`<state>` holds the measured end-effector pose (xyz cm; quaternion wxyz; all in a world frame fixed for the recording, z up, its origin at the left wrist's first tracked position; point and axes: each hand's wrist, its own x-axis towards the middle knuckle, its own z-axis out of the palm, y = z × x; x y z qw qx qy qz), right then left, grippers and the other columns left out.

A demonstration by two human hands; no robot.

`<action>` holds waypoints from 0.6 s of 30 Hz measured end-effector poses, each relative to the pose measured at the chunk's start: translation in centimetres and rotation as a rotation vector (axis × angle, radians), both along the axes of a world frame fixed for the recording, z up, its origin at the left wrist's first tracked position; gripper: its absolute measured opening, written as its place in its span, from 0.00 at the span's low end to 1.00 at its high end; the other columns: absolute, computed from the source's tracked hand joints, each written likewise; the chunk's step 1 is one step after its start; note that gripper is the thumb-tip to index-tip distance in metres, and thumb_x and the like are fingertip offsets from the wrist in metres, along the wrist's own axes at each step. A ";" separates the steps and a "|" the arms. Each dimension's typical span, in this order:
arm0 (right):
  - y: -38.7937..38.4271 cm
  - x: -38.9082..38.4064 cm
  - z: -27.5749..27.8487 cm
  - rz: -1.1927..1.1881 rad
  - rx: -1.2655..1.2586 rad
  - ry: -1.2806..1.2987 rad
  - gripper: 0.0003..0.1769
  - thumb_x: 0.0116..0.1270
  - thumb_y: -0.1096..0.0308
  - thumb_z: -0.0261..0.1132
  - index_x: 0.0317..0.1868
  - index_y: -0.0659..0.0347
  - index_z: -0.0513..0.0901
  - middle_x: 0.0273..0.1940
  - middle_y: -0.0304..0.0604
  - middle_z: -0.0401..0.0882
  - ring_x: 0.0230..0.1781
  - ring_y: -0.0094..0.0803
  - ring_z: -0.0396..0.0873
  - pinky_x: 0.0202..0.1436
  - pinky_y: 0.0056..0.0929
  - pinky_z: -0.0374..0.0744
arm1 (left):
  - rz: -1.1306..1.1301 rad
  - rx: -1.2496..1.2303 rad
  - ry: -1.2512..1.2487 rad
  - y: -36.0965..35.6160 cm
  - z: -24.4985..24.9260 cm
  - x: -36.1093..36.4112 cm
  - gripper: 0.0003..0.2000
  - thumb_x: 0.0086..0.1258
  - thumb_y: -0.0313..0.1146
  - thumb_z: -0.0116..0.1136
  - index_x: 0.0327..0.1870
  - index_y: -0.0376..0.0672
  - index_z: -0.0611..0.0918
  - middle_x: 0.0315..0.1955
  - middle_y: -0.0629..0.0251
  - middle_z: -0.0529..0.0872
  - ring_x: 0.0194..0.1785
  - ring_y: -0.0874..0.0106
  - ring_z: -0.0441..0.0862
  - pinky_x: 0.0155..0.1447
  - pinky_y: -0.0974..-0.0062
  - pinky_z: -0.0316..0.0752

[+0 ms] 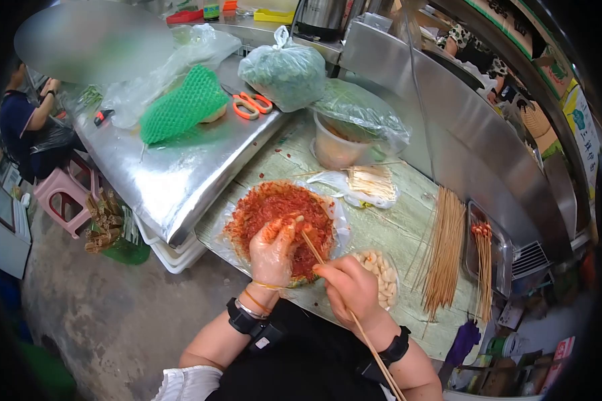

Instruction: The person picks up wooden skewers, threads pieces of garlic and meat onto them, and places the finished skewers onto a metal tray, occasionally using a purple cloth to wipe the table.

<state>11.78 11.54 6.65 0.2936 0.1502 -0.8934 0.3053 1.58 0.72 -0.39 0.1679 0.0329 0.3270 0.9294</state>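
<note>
A heap of red minced mixture (255,198) fills a bowl lined with clear plastic. Over its lower part, my left hand (273,254), in a clear glove smeared red, has its fingers closed around a small piece near the tip of a wooden skewer. My right hand (352,289) is bare and grips long wooden skewers (376,357), one reaching up to the left hand. Pale cut pieces (384,271) lie in a container beside the right hand.
Bundled skewers (441,250) lie to the right, near a metal tray (506,267) with filled skewers. Behind are short sticks (371,184), a plastic tub (338,148) and bagged greens (284,67). Orange scissors (251,105) and green netting (184,107) rest on the steel table (174,180). A person (30,123) sits far left.
</note>
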 end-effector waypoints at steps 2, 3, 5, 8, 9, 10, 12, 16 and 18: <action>-0.1 -0.3 -0.1 0.008 0.001 0.012 0.16 0.51 0.82 0.61 0.43 0.63 0.79 0.30 0.45 0.73 0.26 0.40 0.76 0.27 0.32 0.75 | 0.049 -0.102 0.001 0.1 0.9 -0.1 0.09 0.66 0.22 0.55 0.46 0.33 0.79 0.40 0.59 0.82 0.42 0.67 0.81 0.46 0.73 0.79; -0.2 -0.3 -0.2 0.016 0.004 0.031 0.16 0.51 0.82 0.61 0.43 0.63 0.79 0.30 0.45 0.73 0.26 0.40 0.76 0.27 0.32 0.75 | 0.162 -0.206 0.157 0.2 0.7 0.0 0.12 0.57 0.17 0.57 0.44 0.33 0.80 0.37 0.57 0.81 0.40 0.64 0.81 0.43 0.71 0.78; -0.4 -0.1 -0.9 -0.011 -0.060 0.012 0.14 0.55 0.81 0.58 0.44 0.62 0.79 0.34 0.47 0.75 0.29 0.40 0.77 0.29 0.31 0.77 | 0.253 -0.499 0.436 -0.2 -0.5 -0.5 0.11 0.58 0.16 0.56 0.43 0.34 0.80 0.37 0.57 0.81 0.40 0.65 0.81 0.42 0.71 0.78; -0.6 0.1 -0.9 -0.023 -0.099 -0.013 0.13 0.55 0.81 0.60 0.42 0.62 0.78 0.34 0.46 0.72 0.30 0.42 0.77 0.30 0.33 0.76 | 0.073 -0.094 0.055 0.0 0.2 -0.5 0.08 0.69 0.23 0.53 0.46 0.34 0.78 0.42 0.60 0.83 0.43 0.72 0.82 0.45 0.78 0.80; -0.8 0.1 -0.8 -0.026 -0.124 -0.019 0.12 0.56 0.80 0.61 0.41 0.61 0.78 0.34 0.45 0.72 0.31 0.42 0.77 0.31 0.34 0.76 | 0.077 -0.069 0.011 0.0 0.4 -0.4 0.08 0.69 0.23 0.53 0.47 0.34 0.77 0.43 0.59 0.83 0.43 0.71 0.82 0.46 0.77 0.80; -0.9 0.0 -0.8 -0.048 -0.121 -0.009 0.12 0.56 0.80 0.61 0.41 0.61 0.78 0.34 0.45 0.72 0.31 0.42 0.77 0.31 0.34 0.76 | 0.065 -0.064 0.022 0.0 0.6 -0.3 0.08 0.69 0.23 0.53 0.47 0.34 0.77 0.43 0.59 0.83 0.43 0.71 0.82 0.46 0.77 0.79; -1.0 -0.4 -0.9 -0.072 -0.334 -0.110 0.12 0.57 0.79 0.61 0.43 0.62 0.77 0.35 0.45 0.71 0.33 0.44 0.76 0.36 0.36 0.76 | 0.030 -0.109 0.078 0.1 0.0 0.3 0.08 0.69 0.23 0.53 0.47 0.32 0.77 0.43 0.58 0.83 0.43 0.71 0.81 0.48 0.77 0.78; -1.2 -0.8 -1.0 -0.092 -0.314 -0.076 0.11 0.60 0.77 0.60 0.44 0.61 0.77 0.36 0.46 0.72 0.36 0.46 0.76 0.38 0.35 0.75 | 0.012 -0.128 0.118 0.2 -0.4 0.5 0.09 0.69 0.24 0.53 0.47 0.31 0.77 0.43 0.57 0.83 0.44 0.71 0.81 0.49 0.77 0.77; -1.4 -0.1 0.8 -0.174 -0.445 -0.200 0.10 0.60 0.78 0.60 0.43 0.63 0.78 0.34 0.43 0.75 0.35 0.36 0.77 0.39 0.29 0.75 | 0.055 -0.120 0.124 0.2 -0.2 0.3 0.11 0.70 0.25 0.52 0.51 0.31 0.75 0.45 0.56 0.82 0.45 0.69 0.81 0.50 0.75 0.78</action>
